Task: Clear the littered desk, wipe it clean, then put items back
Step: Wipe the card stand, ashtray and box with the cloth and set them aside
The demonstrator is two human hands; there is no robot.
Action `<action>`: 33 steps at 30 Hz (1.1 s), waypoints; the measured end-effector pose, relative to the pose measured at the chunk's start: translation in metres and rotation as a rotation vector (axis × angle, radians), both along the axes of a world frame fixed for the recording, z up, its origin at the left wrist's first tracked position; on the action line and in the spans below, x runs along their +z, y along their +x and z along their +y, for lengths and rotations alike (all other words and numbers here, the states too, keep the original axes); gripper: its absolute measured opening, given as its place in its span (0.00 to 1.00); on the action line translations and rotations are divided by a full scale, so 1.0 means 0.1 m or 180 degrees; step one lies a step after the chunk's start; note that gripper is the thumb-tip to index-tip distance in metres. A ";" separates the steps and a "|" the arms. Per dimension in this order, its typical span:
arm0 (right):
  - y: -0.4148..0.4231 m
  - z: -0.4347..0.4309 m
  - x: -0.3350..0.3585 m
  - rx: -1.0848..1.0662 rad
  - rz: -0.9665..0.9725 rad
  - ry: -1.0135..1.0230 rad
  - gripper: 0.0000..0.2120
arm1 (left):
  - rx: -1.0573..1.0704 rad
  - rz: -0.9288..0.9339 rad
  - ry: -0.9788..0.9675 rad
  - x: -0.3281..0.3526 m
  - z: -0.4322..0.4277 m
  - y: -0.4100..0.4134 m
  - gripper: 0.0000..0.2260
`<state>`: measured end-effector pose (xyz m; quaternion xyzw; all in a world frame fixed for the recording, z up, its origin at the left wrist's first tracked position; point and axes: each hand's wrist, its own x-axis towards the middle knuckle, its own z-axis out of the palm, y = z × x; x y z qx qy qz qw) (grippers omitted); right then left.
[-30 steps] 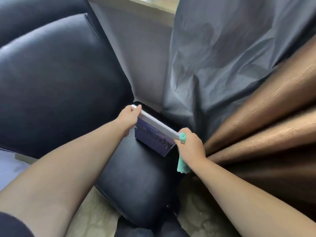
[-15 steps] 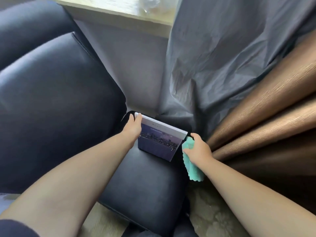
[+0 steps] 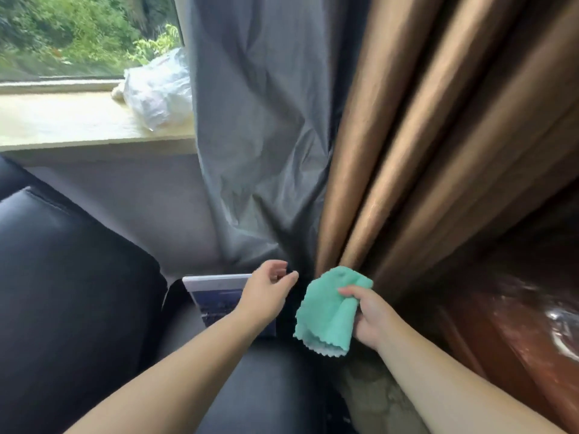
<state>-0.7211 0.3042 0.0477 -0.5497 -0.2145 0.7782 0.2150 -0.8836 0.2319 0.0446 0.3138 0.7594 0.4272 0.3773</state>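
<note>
A flat item with a white top edge and a purple picture face (image 3: pixel 216 296) stands propped on the black leather armchair (image 3: pixel 78 308), leaning against its back corner. My left hand (image 3: pixel 266 292) hovers in front of its right part, fingers loosely spread, holding nothing. My right hand (image 3: pixel 366 314) grips a green cleaning cloth (image 3: pixel 329 311) that hangs down just right of the chair, in front of the curtains. The right side of the flat item is hidden behind my left hand and forearm.
A grey curtain (image 3: pixel 266 136) and brown curtains (image 3: pixel 438 136) hang behind. A white plastic bag (image 3: pixel 156 92) lies on the pale windowsill (image 3: pixel 62 123). A glossy dark wooden surface (image 3: pixel 517 324) is at the right. Patterned floor (image 3: pixel 376 393) shows between chair and wood.
My left hand let go of the flat item, which now stays propped on the chair. My right hand came away with the cloth. The view tilted up, showing the windowsill and window.
</note>
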 end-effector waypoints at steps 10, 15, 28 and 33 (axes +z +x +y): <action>1.46 -0.28 0.36 -0.1324 0.0197 0.0310 0.09 | -0.1674 -0.1669 -0.0520 0.13 0.52 1.57 0.12; 2.13 -0.47 0.39 -0.1512 0.0175 0.0303 0.11 | -0.2014 -0.1763 -0.0375 0.37 0.61 2.41 0.02; 4.45 -0.54 0.00 -0.2406 -0.0979 0.0041 0.19 | -0.1563 -0.1146 -0.0647 0.12 0.98 4.39 0.06; 5.01 -0.35 0.05 -0.2504 -0.1123 0.0019 0.16 | -0.1241 -0.1309 -0.0718 -0.02 1.14 4.72 0.13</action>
